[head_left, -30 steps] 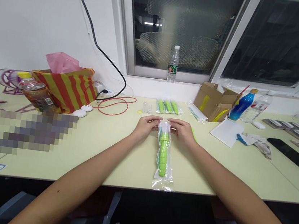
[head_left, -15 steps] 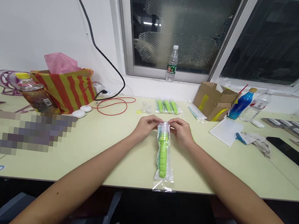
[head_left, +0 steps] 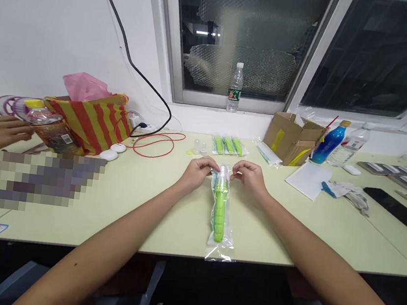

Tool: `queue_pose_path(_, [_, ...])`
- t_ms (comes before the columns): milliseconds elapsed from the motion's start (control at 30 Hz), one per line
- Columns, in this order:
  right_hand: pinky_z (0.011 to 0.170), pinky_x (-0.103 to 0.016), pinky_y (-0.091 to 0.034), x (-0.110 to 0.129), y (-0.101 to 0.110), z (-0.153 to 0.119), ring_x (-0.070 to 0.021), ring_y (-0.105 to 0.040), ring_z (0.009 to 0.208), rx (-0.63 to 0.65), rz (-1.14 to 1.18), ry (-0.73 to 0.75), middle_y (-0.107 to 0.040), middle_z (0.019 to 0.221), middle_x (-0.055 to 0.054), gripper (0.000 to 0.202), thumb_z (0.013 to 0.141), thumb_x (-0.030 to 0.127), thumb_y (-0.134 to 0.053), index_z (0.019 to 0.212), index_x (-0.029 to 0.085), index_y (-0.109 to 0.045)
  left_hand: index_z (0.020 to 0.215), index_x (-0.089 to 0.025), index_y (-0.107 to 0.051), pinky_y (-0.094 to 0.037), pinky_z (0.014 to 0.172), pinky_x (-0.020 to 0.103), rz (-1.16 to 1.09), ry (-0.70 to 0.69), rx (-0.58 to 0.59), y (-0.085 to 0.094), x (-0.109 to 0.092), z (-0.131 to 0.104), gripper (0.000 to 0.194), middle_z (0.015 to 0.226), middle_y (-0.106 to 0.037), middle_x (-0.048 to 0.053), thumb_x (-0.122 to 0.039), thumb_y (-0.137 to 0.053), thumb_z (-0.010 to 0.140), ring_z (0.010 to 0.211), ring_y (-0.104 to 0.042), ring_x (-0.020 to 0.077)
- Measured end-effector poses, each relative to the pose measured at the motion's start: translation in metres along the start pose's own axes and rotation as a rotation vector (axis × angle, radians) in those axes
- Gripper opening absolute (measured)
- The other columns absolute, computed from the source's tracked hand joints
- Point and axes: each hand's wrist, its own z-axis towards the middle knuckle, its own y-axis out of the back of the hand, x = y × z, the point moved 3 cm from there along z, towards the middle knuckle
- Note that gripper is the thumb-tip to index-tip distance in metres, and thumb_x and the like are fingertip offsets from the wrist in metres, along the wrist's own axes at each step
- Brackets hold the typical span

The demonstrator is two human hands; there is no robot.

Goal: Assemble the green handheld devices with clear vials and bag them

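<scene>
Bagged green tube (head_left: 220, 214), likely light but slick, is best held where the left hand (head_left: 198, 172) pinches, the right hand (head_left: 252, 179) unclear in grip.

We seem to be in a workshop: a long worktable (head_left: 135, 228) runs under a window (head_left: 249, 24). We see bagged green items (head_left: 220, 216), a cardboard box (head_left: 285, 138), a glove (head_left: 354, 195) and another person's hand (head_left: 6, 130).

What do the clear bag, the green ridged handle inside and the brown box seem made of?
Clear bag: glossy plastic film, judging by crinkles and glare.
Green ridged handle: probably moulded plastic, evenly coloured; finish unclear through film.
Brown box: likely cardboard, matte, with folded flaps.
</scene>
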Motion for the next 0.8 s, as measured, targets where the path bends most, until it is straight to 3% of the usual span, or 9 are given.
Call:
queue_pose_path(100, [0.056, -0.03, -0.049, -0.002, -0.006, -0.001, -0.0163, -0.058, 0.064, 0.042, 0.077, -0.156, -0.058, 0.069, 0.0, 0.009, 0.069, 0.027, -0.067, 0.074, 0.021, -0.062, 0.066, -0.018, -0.073, -0.047, 0.07, 0.028, 0.0, -0.006, 0.006, -0.001, -0.002, -0.001, 0.019, 0.083, -0.059, 0.005, -0.011, -0.057, 0.072, 0.078, -0.056, 0.0152])
queue_pose_path(200, [0.055, -0.029, -0.048, -0.004, -0.014, -0.006, -0.0166, -0.058, 0.064, 0.194, 0.017, -0.287, -0.06, 0.07, -0.002, 0.023, 0.073, 0.039, -0.072, 0.075, 0.019, -0.061, 0.066, -0.017, -0.073, -0.046, 0.069, 0.028, -0.014, -0.009, 0.018, -0.001, -0.002, -0.001, 0.018, 0.084, -0.059, 0.005, -0.013, -0.057, 0.072, 0.079, -0.055, 0.0155])
queue_pose_path(267, [0.056, -0.029, -0.048, -0.004, -0.016, -0.008, -0.0167, -0.058, 0.064, 0.264, -0.021, -0.3, -0.06, 0.069, -0.003, 0.028, 0.073, 0.043, -0.075, 0.074, 0.018, -0.062, 0.067, -0.017, -0.073, -0.046, 0.071, 0.028, -0.061, 0.012, 0.024, 0.001, 0.0, -0.001, 0.015, 0.085, -0.059, 0.006, -0.013, -0.058, 0.071, 0.08, -0.056, 0.0159])
queue_pose_path(433, [0.054, -0.027, -0.043, -0.002, -0.014, -0.011, -0.0138, -0.053, 0.057, 0.284, 0.046, -0.254, -0.057, 0.063, 0.001, 0.03, 0.069, 0.041, -0.079, 0.068, 0.019, -0.06, 0.071, -0.016, -0.065, -0.048, 0.073, 0.028, -0.283, 0.092, 0.01, 0.0, 0.004, 0.0, 0.005, 0.082, -0.059, 0.004, -0.02, -0.064, 0.073, 0.081, -0.057, 0.015])
queue_pose_path(567, [0.055, -0.026, -0.042, -0.002, -0.015, -0.013, -0.0127, -0.05, 0.056, 0.268, 0.124, -0.243, -0.054, 0.061, 0.002, 0.029, 0.069, 0.037, -0.08, 0.063, 0.019, -0.057, 0.081, -0.019, -0.054, -0.048, 0.067, 0.027, -0.403, 0.258, -0.038, -0.006, 0.008, -0.004, 0.028, 0.074, -0.058, -0.003, -0.031, -0.077, 0.072, 0.068, -0.056, 0.0108])
queue_pose_path(700, [0.059, -0.026, -0.043, -0.001, -0.016, -0.014, -0.0127, -0.051, 0.059, 0.251, 0.163, -0.241, -0.054, 0.062, 0.001, 0.023, 0.068, 0.031, -0.079, 0.063, 0.018, -0.061, 0.085, -0.014, -0.06, -0.049, 0.062, 0.029, -0.328, 0.427, 0.155, -0.014, 0.014, -0.009, 0.038, 0.076, -0.062, 0.004, -0.047, -0.076, 0.074, 0.067, -0.06, 0.0141])
queue_pose_path(800, [0.058, -0.026, -0.042, -0.002, -0.014, -0.012, -0.0133, -0.049, 0.058, 0.223, 0.172, -0.251, -0.053, 0.06, 0.0, 0.021, 0.066, 0.03, -0.079, 0.061, 0.018, -0.062, 0.085, -0.012, -0.065, -0.048, 0.059, 0.027, -0.327, 0.394, 0.21, -0.015, 0.015, -0.01, 0.041, 0.074, -0.061, 0.004, -0.049, -0.076, 0.074, 0.063, -0.058, 0.0129])
